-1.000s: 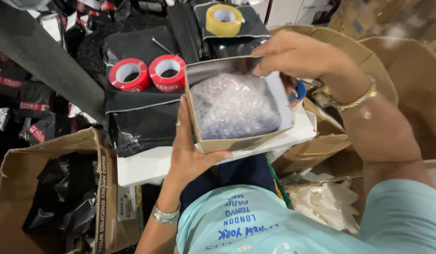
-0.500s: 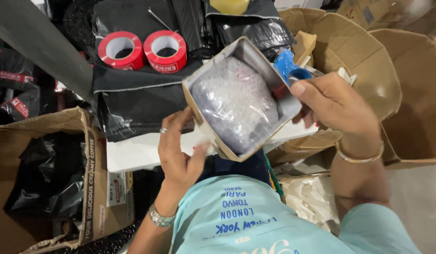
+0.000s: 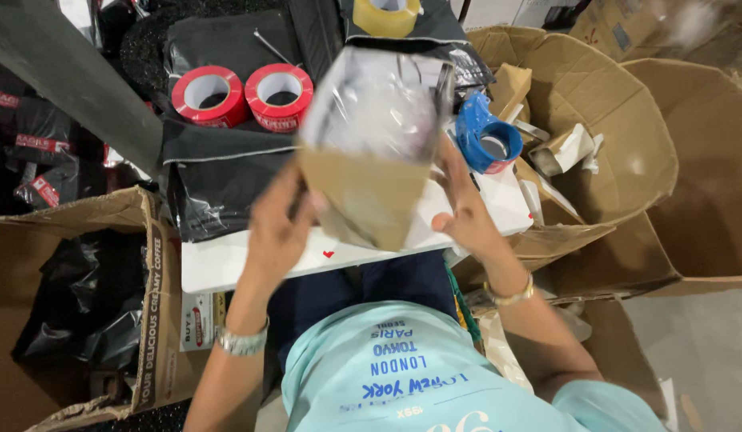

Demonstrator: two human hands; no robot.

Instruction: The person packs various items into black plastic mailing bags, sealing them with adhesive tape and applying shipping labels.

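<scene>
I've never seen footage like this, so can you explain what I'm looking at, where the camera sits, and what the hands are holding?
No machine here: a camera worn on a person's head looks down at their own two bare hands. The left hand and right hand together hold a small cardboard box topped with clear plastic wrapping, tilted above a white table. On the table lie two red tape rolls, a blue tape dispenser, a yellowish tape roll and black plastic bags. Open cardboard cartons stand around it.
</scene>
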